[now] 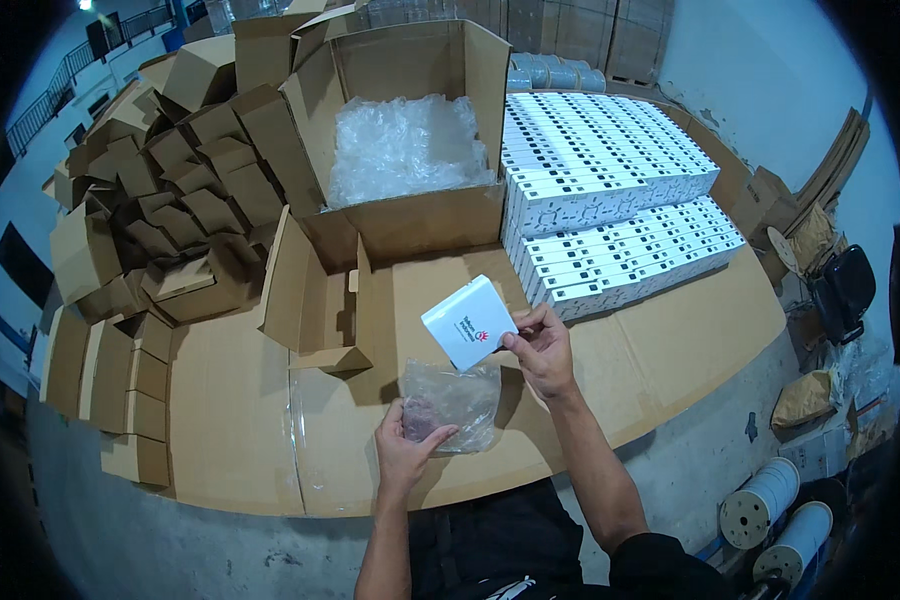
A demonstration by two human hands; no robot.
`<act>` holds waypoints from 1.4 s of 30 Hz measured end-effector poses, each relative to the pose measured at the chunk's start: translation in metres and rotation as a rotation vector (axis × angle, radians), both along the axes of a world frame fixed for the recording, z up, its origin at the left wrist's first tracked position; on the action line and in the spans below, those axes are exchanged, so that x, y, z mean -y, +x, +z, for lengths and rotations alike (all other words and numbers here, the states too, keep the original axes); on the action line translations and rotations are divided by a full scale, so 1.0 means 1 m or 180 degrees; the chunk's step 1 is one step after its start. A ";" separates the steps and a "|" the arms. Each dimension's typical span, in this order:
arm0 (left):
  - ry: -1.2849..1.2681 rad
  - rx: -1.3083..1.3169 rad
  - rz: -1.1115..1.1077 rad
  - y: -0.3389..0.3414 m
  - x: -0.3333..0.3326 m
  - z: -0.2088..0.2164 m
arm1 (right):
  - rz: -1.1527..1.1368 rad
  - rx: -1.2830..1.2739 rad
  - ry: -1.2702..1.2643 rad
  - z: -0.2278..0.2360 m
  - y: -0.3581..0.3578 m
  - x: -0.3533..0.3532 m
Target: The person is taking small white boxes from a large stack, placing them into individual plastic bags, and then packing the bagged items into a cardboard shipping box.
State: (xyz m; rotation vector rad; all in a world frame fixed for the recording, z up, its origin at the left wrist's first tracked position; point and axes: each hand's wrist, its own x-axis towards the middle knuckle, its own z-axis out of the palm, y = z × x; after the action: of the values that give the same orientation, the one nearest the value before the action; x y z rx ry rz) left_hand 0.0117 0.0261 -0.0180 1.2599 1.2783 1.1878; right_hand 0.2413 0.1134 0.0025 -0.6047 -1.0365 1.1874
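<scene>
Hands stand apart: left hand (406, 448) pinches a clear plastic bag (478, 402); right hand (543, 358) grips a white device (457, 312) by its right corner. The roughly square device sits tilted, near corner at the bag's far edge.

white square case (462, 318): dark lettering (469, 327), red emblem (482, 337); stacked white cartons (620, 186): print (572, 212) too small.

One held white device (464, 322), one held bag (473, 405)
</scene>
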 end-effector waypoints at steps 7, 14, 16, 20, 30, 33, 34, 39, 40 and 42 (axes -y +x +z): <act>0.0124 0.0081 0.0115 0.003 -0.001 0.002 | -0.0039 -0.0174 0.0059 -0.001 0.002 -0.002; -0.0031 0.0122 0.0030 0.001 0.000 0.001 | -0.0011 -0.0039 0.0078 -0.001 0.003 0.000; -0.0030 0.0073 0.0050 0.000 0.000 -0.003 | 0.0073 0.0170 0.0041 0.001 0.003 0.001; -0.0015 0.0060 0.0061 0.000 0.000 -0.001 | 0.0135 0.0250 0.0033 0.002 0.006 0.001; 0.0037 -0.0105 0.0095 0.001 0.000 -0.002 | 0.0272 0.0226 -0.0036 -0.001 0.008 0.000; 0.0067 -0.0083 0.0098 0.002 0.001 0.000 | 0.0266 0.0203 -0.0024 -0.002 0.009 -0.001; 0.0065 -0.0069 0.0104 0.002 0.001 0.001 | 0.0275 0.0185 0.0001 -0.002 0.010 -0.001; 0.0047 -0.0250 0.0127 0.001 0.002 0.001 | 0.0242 -0.0165 -0.0051 -0.001 0.010 -0.001; 0.0025 -0.0310 0.0143 0.002 0.002 0.002 | 0.0238 -0.0123 -0.0045 0.000 0.011 -0.001; 0.0057 -0.0315 0.0152 0.002 0.002 0.003 | 0.0265 -0.0136 -0.0049 0.001 0.008 -0.001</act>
State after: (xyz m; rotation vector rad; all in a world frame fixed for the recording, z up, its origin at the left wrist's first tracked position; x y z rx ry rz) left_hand 0.0138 0.0240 -0.0149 1.3217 1.3795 1.1852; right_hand 0.2496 0.1141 0.0030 -0.5502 -1.0254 1.2768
